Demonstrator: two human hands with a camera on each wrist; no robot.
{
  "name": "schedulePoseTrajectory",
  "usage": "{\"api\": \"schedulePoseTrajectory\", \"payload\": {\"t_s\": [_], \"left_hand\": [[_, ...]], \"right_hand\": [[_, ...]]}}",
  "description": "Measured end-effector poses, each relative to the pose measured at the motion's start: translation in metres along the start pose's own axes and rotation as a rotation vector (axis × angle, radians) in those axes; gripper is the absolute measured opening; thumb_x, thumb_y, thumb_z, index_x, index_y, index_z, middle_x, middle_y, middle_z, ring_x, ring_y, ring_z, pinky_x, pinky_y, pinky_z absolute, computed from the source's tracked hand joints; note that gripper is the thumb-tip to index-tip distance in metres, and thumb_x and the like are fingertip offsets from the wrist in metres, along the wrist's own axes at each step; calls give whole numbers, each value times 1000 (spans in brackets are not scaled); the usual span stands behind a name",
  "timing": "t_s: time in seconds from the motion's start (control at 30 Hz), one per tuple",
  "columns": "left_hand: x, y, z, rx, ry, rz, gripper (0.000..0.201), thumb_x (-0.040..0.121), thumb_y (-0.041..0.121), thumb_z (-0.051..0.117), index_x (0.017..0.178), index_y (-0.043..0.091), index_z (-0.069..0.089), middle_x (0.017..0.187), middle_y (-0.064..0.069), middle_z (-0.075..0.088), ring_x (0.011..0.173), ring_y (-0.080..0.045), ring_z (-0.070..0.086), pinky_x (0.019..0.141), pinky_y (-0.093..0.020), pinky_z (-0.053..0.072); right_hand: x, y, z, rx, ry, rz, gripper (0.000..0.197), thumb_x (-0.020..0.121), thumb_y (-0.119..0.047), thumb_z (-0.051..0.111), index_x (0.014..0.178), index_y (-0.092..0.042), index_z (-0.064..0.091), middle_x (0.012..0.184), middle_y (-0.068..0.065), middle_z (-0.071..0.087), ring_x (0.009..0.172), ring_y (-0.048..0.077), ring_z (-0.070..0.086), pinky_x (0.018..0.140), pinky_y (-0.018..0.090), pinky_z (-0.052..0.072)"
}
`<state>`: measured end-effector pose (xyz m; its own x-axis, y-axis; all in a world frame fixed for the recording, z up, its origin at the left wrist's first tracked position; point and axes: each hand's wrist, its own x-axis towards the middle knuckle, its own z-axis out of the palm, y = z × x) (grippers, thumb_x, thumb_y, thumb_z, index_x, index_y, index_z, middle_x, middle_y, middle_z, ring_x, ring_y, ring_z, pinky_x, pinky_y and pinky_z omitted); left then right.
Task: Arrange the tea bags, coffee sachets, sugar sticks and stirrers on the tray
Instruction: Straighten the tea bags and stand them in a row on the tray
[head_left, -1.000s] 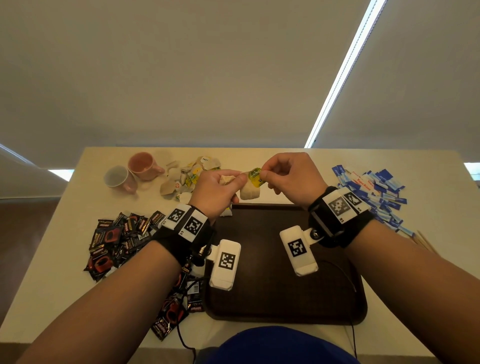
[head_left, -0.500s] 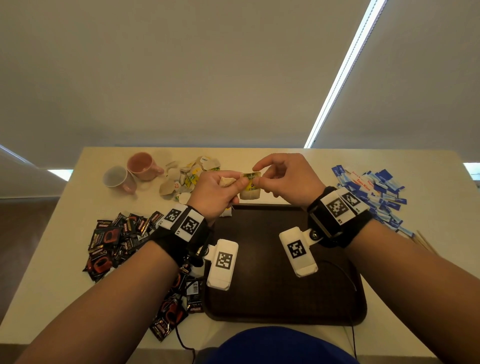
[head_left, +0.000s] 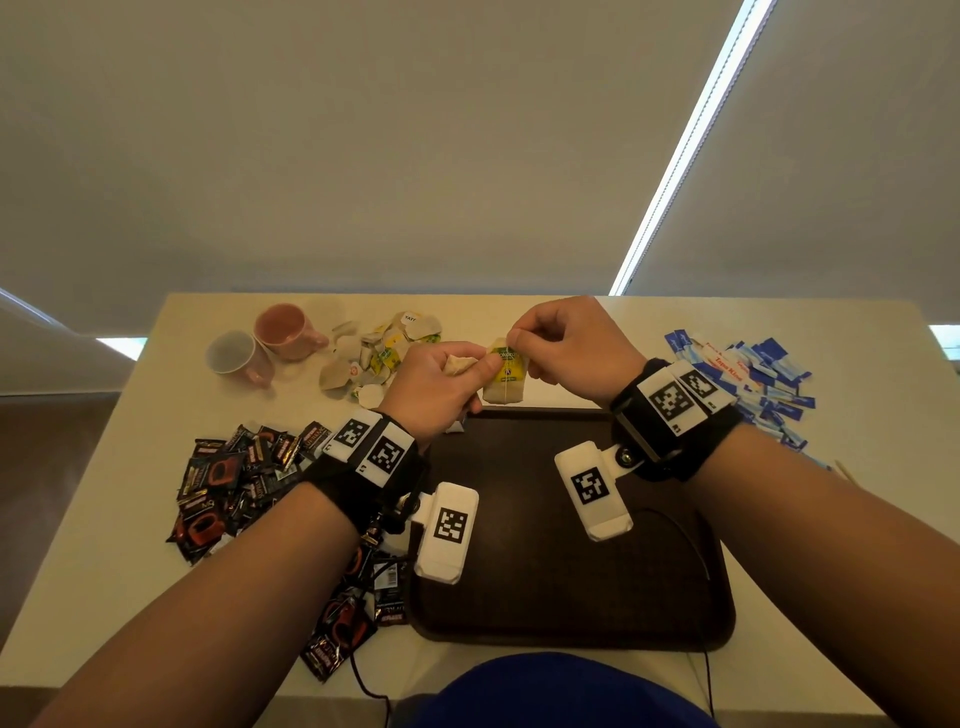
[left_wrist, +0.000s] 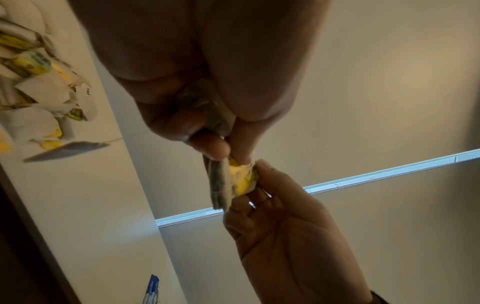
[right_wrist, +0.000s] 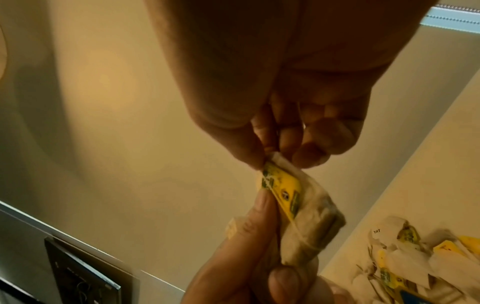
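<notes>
Sitting on the table (head_left: 857, 519), the dark brown tray (head_left: 571, 597) has both hands just above its far edge. Left hand (head_left: 434, 387) and right hand (head_left: 566, 345) both pinch one tea bag (head_left: 505, 382): pale, crumpled paper, yellow-green tag pressed flat, thin string across.

Count: 2 round ceramic mugs, one pink (head_left: 284, 332), one grey-white (head_left: 232, 352). 1 dark brown rectangular plastic tray (head_left: 571, 587). 1 paper tea bag w/ yellow tag (head_left: 505, 376) held up. Loose heaps, too many to count: tea bags (head_left: 376, 353), black-red coffee sachets (head_left: 234, 478), blue-white sugar sticks (head_left: 748, 374).
</notes>
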<state>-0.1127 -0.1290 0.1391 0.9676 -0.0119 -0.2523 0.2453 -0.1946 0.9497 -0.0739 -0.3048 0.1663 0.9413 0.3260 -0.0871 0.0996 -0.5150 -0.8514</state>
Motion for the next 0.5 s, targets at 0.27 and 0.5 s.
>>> {"api": "schedulePoseTrajectory", "payload": {"t_s": [0.27, 0.5], "left_hand": [[-6, -3, -5, 30, -104, 33, 12, 87, 28, 75, 95, 18, 75, 79, -5, 72, 53, -14, 56, 51, -27, 46], [-5, -8, -8, 87, -104, 34, 26, 80, 21, 82, 104, 16, 76, 97, 0, 76, 91, -32, 71, 76, -52, 59]], "right_hand": [[0, -1, -3, 4, -38, -59, 9, 94, -18, 65, 95, -13, 73, 76, 3, 70, 59, 3, 59, 58, 16, 51], [1, -2, 3, 62, -20, -18, 10, 95, -17, 64, 95, -10, 70, 80, 2, 71, 60, 3, 63, 57, 20, 55]]}}
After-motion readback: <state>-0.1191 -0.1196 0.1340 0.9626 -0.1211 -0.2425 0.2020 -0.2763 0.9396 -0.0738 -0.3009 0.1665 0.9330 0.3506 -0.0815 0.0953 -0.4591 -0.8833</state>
